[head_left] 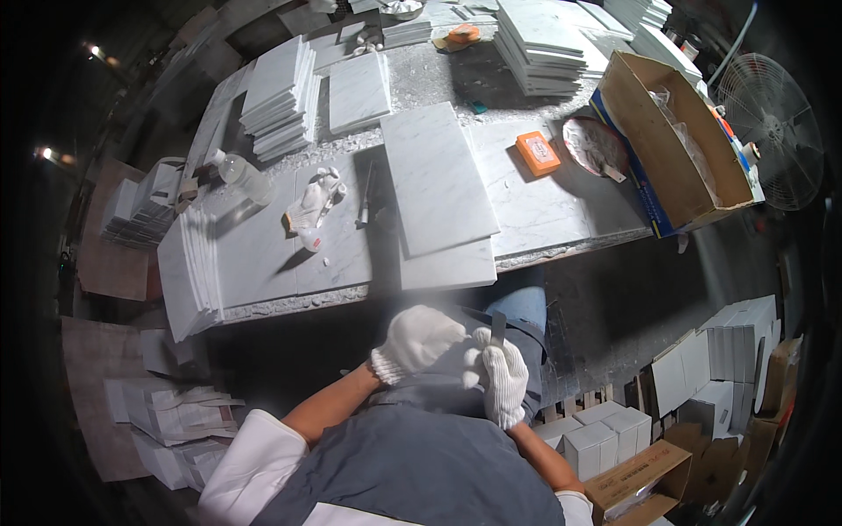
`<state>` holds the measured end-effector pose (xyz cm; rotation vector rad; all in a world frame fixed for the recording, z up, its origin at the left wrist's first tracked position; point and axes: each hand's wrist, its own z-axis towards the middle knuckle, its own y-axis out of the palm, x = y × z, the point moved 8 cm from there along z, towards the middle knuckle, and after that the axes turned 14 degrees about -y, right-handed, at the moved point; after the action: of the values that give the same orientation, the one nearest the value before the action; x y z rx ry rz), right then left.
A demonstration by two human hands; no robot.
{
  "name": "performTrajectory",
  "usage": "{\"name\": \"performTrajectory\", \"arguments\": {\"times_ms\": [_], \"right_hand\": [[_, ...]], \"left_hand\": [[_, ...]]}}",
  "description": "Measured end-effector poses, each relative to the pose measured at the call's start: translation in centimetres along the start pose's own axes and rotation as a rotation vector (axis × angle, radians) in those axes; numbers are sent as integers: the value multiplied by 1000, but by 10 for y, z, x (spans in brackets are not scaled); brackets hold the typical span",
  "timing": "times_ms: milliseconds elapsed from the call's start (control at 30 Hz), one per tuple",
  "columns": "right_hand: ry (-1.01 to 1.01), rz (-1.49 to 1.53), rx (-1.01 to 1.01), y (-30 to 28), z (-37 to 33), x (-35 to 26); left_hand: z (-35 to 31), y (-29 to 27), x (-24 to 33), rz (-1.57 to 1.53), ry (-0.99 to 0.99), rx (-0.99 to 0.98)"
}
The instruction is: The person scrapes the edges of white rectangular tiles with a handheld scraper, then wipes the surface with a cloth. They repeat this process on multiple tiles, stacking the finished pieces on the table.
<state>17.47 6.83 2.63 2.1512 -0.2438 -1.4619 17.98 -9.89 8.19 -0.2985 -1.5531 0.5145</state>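
Note:
Both of my hands wear white knitted gloves and are held before my grey apron [403, 447], just short of the table's front edge. My right hand [503, 377] is closed on a small flat grey strip [498, 324] that looks like a blade and sticks up past the fingers. Beside it, my left hand [423, 340] is blurred, with its back turned up and its fingers hard to make out. Beyond the hands, white marble tiles [443, 180] lie stacked and stick out over the table edge.
Tile stacks stand at back left [279, 96] and back right [539, 44]. On the dusty table [561, 219] are a clear bottle [246, 178], crumpled gloves [316, 202], an orange box [538, 153], a red-rimmed dish [592, 145] and an open carton [684, 167]. A fan [772, 131] stands right.

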Motion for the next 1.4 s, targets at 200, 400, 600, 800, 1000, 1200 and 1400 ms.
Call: {"name": "performTrajectory", "arguments": {"times_ms": [200,400,600,800,1000,1200,1400], "right_hand": [[-108,-65,73,0,11,11],[-117,-39,86,-3,6,15],[-150,-69,110,-7,5,15],[-71,-90,142,-14,1,17],[-79,-90,156,-24,7,18],[-7,-34,141,-14,22,22],[106,66,195,-13,41,25]], "left_hand": [[-24,-17,-15,182,79,224],[-32,-21,-15,213,94,319],[-2,-92,-47,417,-168,655],[77,-111,-106,922,-639,507],[112,-113,-146,1153,-706,478],[100,-131,-140,945,-708,631],[101,-168,-66,406,-114,775]]}}
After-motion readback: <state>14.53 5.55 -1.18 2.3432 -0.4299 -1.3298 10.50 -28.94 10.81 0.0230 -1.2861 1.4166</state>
